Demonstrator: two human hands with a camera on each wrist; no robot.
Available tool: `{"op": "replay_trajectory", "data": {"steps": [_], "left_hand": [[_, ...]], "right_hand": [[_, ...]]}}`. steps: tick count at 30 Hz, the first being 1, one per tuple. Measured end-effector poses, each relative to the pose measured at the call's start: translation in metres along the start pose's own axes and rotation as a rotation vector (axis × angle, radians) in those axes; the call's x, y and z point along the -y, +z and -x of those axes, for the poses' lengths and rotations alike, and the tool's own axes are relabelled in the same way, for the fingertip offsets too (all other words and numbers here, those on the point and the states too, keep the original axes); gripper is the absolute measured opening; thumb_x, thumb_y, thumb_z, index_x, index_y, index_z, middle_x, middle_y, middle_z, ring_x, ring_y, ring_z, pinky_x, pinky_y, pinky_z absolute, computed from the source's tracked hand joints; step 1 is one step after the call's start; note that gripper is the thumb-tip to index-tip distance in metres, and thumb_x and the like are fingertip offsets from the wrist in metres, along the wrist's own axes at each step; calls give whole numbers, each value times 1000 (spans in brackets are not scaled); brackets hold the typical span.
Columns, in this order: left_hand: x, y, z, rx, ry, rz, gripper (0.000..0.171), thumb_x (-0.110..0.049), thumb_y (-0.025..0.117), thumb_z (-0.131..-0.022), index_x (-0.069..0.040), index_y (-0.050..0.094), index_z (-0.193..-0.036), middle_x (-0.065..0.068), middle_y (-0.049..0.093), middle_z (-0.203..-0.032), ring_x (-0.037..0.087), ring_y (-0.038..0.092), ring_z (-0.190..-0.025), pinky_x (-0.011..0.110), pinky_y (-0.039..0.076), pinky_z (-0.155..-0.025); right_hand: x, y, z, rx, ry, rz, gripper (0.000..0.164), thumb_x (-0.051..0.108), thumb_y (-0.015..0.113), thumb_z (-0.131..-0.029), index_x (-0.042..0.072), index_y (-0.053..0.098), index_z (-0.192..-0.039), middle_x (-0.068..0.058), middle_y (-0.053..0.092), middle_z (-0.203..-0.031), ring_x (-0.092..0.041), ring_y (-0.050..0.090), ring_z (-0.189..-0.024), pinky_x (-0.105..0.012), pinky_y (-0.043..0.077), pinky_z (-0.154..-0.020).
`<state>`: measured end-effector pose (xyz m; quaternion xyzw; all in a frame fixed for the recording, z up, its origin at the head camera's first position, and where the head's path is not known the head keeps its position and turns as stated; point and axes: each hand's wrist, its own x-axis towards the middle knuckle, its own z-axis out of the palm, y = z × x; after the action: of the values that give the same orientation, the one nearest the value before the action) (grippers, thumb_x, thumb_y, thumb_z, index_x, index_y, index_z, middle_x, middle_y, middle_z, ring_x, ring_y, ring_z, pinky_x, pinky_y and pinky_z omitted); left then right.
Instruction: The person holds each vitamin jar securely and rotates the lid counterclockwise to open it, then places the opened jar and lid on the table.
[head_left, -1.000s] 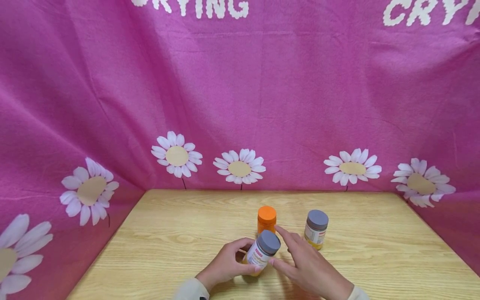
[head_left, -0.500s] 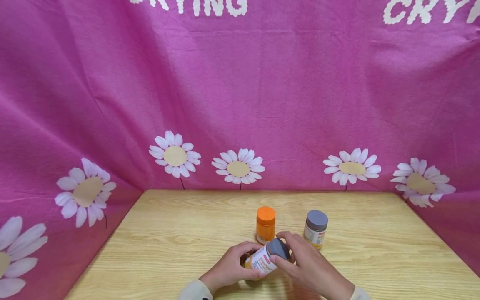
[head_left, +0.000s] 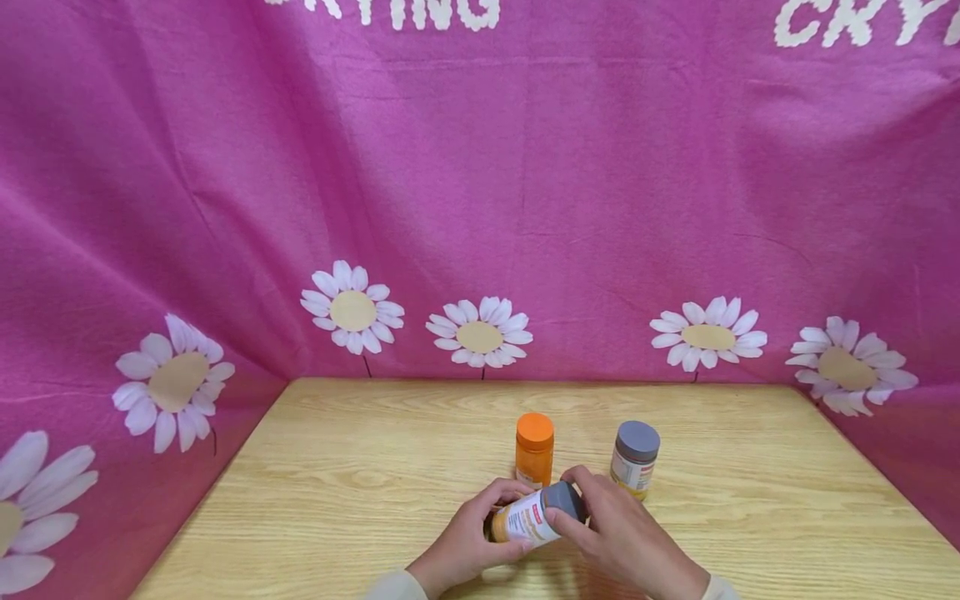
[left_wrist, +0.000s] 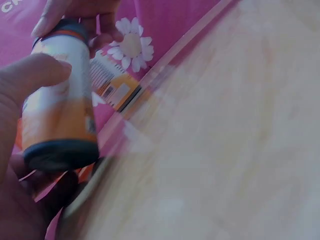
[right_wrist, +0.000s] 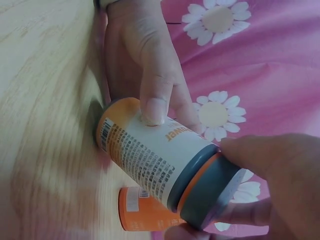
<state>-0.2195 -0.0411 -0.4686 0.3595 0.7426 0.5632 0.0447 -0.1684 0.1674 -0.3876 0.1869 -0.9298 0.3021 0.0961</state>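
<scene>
A bottle (head_left: 525, 520) with a white and orange label and a dark grey cap (head_left: 566, 499) lies tilted between the hands. My left hand (head_left: 467, 535) grips its body, thumb across the label, as the left wrist view also shows. Fingers and thumb of my right hand (head_left: 624, 533) pinch the grey cap. In the right wrist view an orange band shows between the cap (right_wrist: 212, 187) and the dark collar of the bottle (right_wrist: 145, 152). Just behind the held bottle stands an orange bottle (head_left: 534, 457) with an orange cap, upright, its base partly hidden.
A second grey-capped bottle (head_left: 634, 468) stands upright behind the right hand. All this is on a light wooden table (head_left: 360, 467). A magenta cloth (head_left: 585, 183) printed with white daisies rises along the back and sides.
The held bottle has tipped further over, its cap swinging right. My right hand, earlier apart from the cap with fingers spread, has come to hold it. The standing bottles have stayed put.
</scene>
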Motion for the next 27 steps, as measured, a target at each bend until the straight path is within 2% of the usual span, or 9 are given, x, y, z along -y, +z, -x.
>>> {"op": "replay_trajectory", "data": {"steps": [2,6,10,14,20,23,27], "left_hand": [[-1,3,1,-5,7,23,53,-24,70,-78,-24,44,-124,-4,53,-118,13,52,-93,26,45,-76],[-3,9,3,3,-27,80,57,-21,70,-79,-25,40,-127,-3,47,-121,14,51,-94,27,47,-74],[-3,12,5,-25,-67,76,56,-25,68,-80,-23,38,-127,-5,44,-124,15,50,-95,27,47,-74],[-5,12,5,-79,-49,19,54,-30,69,-79,-19,41,-124,-6,46,-122,15,50,-94,26,45,-75],[-28,10,6,-115,-9,-45,50,-24,72,-77,-17,46,-120,-2,52,-114,16,51,-90,25,43,-76],[-33,8,6,-105,36,-75,50,-20,72,-76,-15,47,-119,-2,54,-112,15,52,-90,25,43,-78],[-32,6,7,-99,66,-87,51,-19,74,-74,-15,48,-119,-3,57,-110,12,53,-91,26,43,-78]], "right_hand": [[0,1,0,12,14,-10,33,49,57,-83,18,50,-94,12,51,-76,-2,48,-67,-20,40,-56],[0,1,-1,48,62,-26,38,54,54,-83,17,49,-92,10,52,-75,-3,48,-64,-20,40,-53],[-1,2,-2,83,93,-34,43,56,52,-82,15,48,-93,9,53,-75,-4,48,-62,-20,40,-52],[-2,2,-3,113,124,-44,45,56,53,-82,13,48,-95,8,54,-75,-5,48,-61,-21,40,-53],[-4,0,-5,161,171,-86,45,54,53,-82,12,49,-97,6,53,-73,-9,49,-60,-22,40,-52],[-5,-3,-5,158,154,-90,43,53,54,-83,13,50,-97,6,52,-67,-8,47,-56,-23,39,-49],[-7,-4,-4,138,87,-68,39,51,53,-84,15,51,-99,8,48,-61,-5,43,-51,-22,37,-46]]}}
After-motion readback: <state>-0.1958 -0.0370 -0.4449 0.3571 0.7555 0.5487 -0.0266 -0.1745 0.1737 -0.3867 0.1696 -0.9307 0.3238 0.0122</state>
